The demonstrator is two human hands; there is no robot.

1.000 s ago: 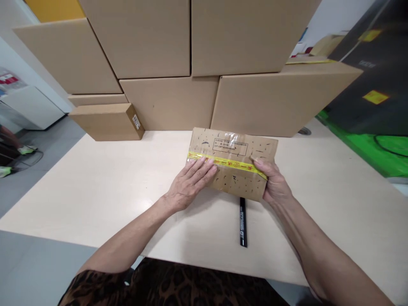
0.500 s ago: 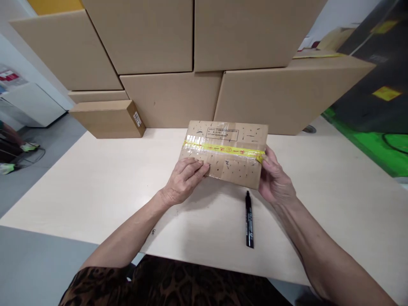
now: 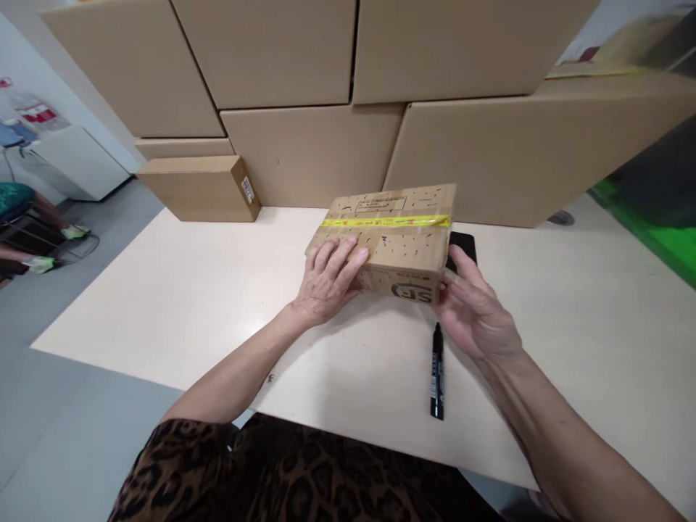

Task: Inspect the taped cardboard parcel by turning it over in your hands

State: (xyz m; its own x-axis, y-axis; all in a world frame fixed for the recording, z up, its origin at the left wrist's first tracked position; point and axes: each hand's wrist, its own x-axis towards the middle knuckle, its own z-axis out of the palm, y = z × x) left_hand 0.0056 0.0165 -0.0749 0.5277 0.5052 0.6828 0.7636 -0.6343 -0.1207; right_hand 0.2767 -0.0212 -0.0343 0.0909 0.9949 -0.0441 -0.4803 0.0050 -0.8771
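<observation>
A small cardboard box [image 3: 391, 243] is tilted up at its right end above the table. Yellow tape with red print runs across its top, dark marks dot the board, and bold black lettering shows on the near side. My left hand [image 3: 331, 279] grips the near left edge, fingers over the top. Holding the lower right corner is my right hand [image 3: 478, 312], its fingertips partly hidden by the box. Close to that hand, a black marker [image 3: 437, 373] lies capped on the table. A flat black object [image 3: 464, 248] shows partly behind the box's right end.
Large cardboard boxes [image 3: 309, 152] are stacked along the back of the pale table [image 3: 163, 290]. A smaller closed carton [image 3: 196, 190] with a label stands at the back left. Part of a seated person [image 3: 27, 225] appears at far left.
The box has tipped so its near side with lettering now shows, and its right end is raised. The black flat object has come into sight. My view has shifted slightly left.
</observation>
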